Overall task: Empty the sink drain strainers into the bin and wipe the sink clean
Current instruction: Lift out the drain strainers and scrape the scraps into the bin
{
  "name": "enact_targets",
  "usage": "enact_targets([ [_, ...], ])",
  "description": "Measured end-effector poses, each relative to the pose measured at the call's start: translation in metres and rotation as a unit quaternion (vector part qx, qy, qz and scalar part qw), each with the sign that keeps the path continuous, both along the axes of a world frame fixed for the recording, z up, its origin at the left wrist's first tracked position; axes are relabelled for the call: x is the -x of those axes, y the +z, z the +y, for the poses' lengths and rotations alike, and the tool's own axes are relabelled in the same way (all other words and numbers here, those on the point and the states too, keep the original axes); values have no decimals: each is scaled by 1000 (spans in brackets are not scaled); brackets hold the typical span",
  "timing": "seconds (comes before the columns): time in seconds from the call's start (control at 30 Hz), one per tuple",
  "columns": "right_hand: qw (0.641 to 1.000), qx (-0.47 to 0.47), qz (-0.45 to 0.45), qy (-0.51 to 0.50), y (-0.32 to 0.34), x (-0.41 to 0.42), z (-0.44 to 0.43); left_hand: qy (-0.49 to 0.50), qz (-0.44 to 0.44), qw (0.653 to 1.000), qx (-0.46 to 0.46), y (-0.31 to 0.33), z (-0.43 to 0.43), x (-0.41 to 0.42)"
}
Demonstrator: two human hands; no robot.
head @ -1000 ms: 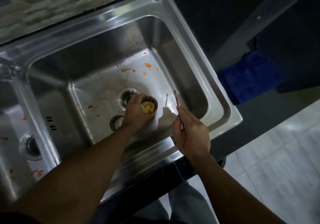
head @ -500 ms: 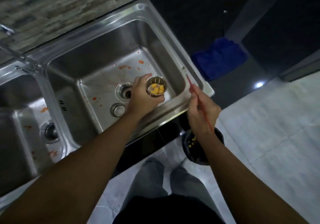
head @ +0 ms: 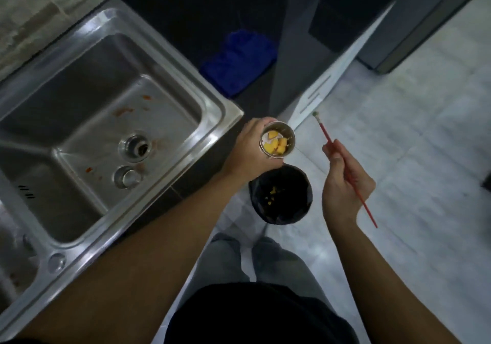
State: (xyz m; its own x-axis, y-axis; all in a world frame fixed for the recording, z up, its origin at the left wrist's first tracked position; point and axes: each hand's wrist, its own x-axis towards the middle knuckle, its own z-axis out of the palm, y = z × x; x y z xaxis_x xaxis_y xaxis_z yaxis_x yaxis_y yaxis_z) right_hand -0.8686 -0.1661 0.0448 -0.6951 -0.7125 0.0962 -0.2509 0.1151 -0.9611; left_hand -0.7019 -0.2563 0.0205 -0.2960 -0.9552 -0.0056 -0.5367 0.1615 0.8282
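1. Strainer (head: 277,139) full of yellow food chunks, upright in left hand (head: 248,148), fingers wrapped round its side, held out past the counter edge and just short of the black-lined bin (head: 281,195) on the floor
2. Right hand (head: 345,184) pinching a thin red brush (head: 345,169) pencil-style, bristle tip aimed up and away, well apart from the strainer
3. Bin already holding a few yellow scraps, open mouth below and slightly nearer than the strainer
4. Best done, by the look of it, by bringing the strainer squarely above the bin mouth before tipping, since the rim is narrow and a spill would land on the pale floor tiles (head: 398,136)
5. Likely worth tipping low and close, then working the brush tip through the mesh to loosen stuck bits
6. Sink (head: 220,110) to the left, drain hole (head: 135,147) open with its strainer out, a round plug or cap (head: 127,177) beside it, orange smears still on the basin floor, wiping not yet done
7. Second basin only partly in view at far left, its strainer impossible to judge
8. Blue cloth (head: 239,62) lying on the dark counter beyond the sink, within reach for wiping
9. Own legs and feet standing just beside the bin, nothing else blocking the drop
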Motion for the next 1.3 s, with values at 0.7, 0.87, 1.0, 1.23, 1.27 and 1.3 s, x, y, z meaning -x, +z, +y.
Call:
enact_targets([
  [0.7, 948, -259, -183, 37, -161, -8, 57, -168, -197, 948, -185, -217, 28, 39],
  [0.87, 934, -291, -204, 16, -213, -11, 51, -170, -194, 945, -202, -250, 28, 45],
  [1.0, 930, -319, -184, 6, -243, -6, 54, -172, -207, 942, -202, -275, 25, 47],
  [1.23, 941, -304, -150, -24, -276, 1, 61, -179, -237, 934, -198, -313, 20, 51],
  [1.27, 941, -302, -147, -33, -280, 1, 62, -181, -240, 932, -201, -317, 20, 50],
  [1.3, 942, -300, -147, -38, -284, 1, 63, -182, -244, 931, -203, -321, 19, 50],
])
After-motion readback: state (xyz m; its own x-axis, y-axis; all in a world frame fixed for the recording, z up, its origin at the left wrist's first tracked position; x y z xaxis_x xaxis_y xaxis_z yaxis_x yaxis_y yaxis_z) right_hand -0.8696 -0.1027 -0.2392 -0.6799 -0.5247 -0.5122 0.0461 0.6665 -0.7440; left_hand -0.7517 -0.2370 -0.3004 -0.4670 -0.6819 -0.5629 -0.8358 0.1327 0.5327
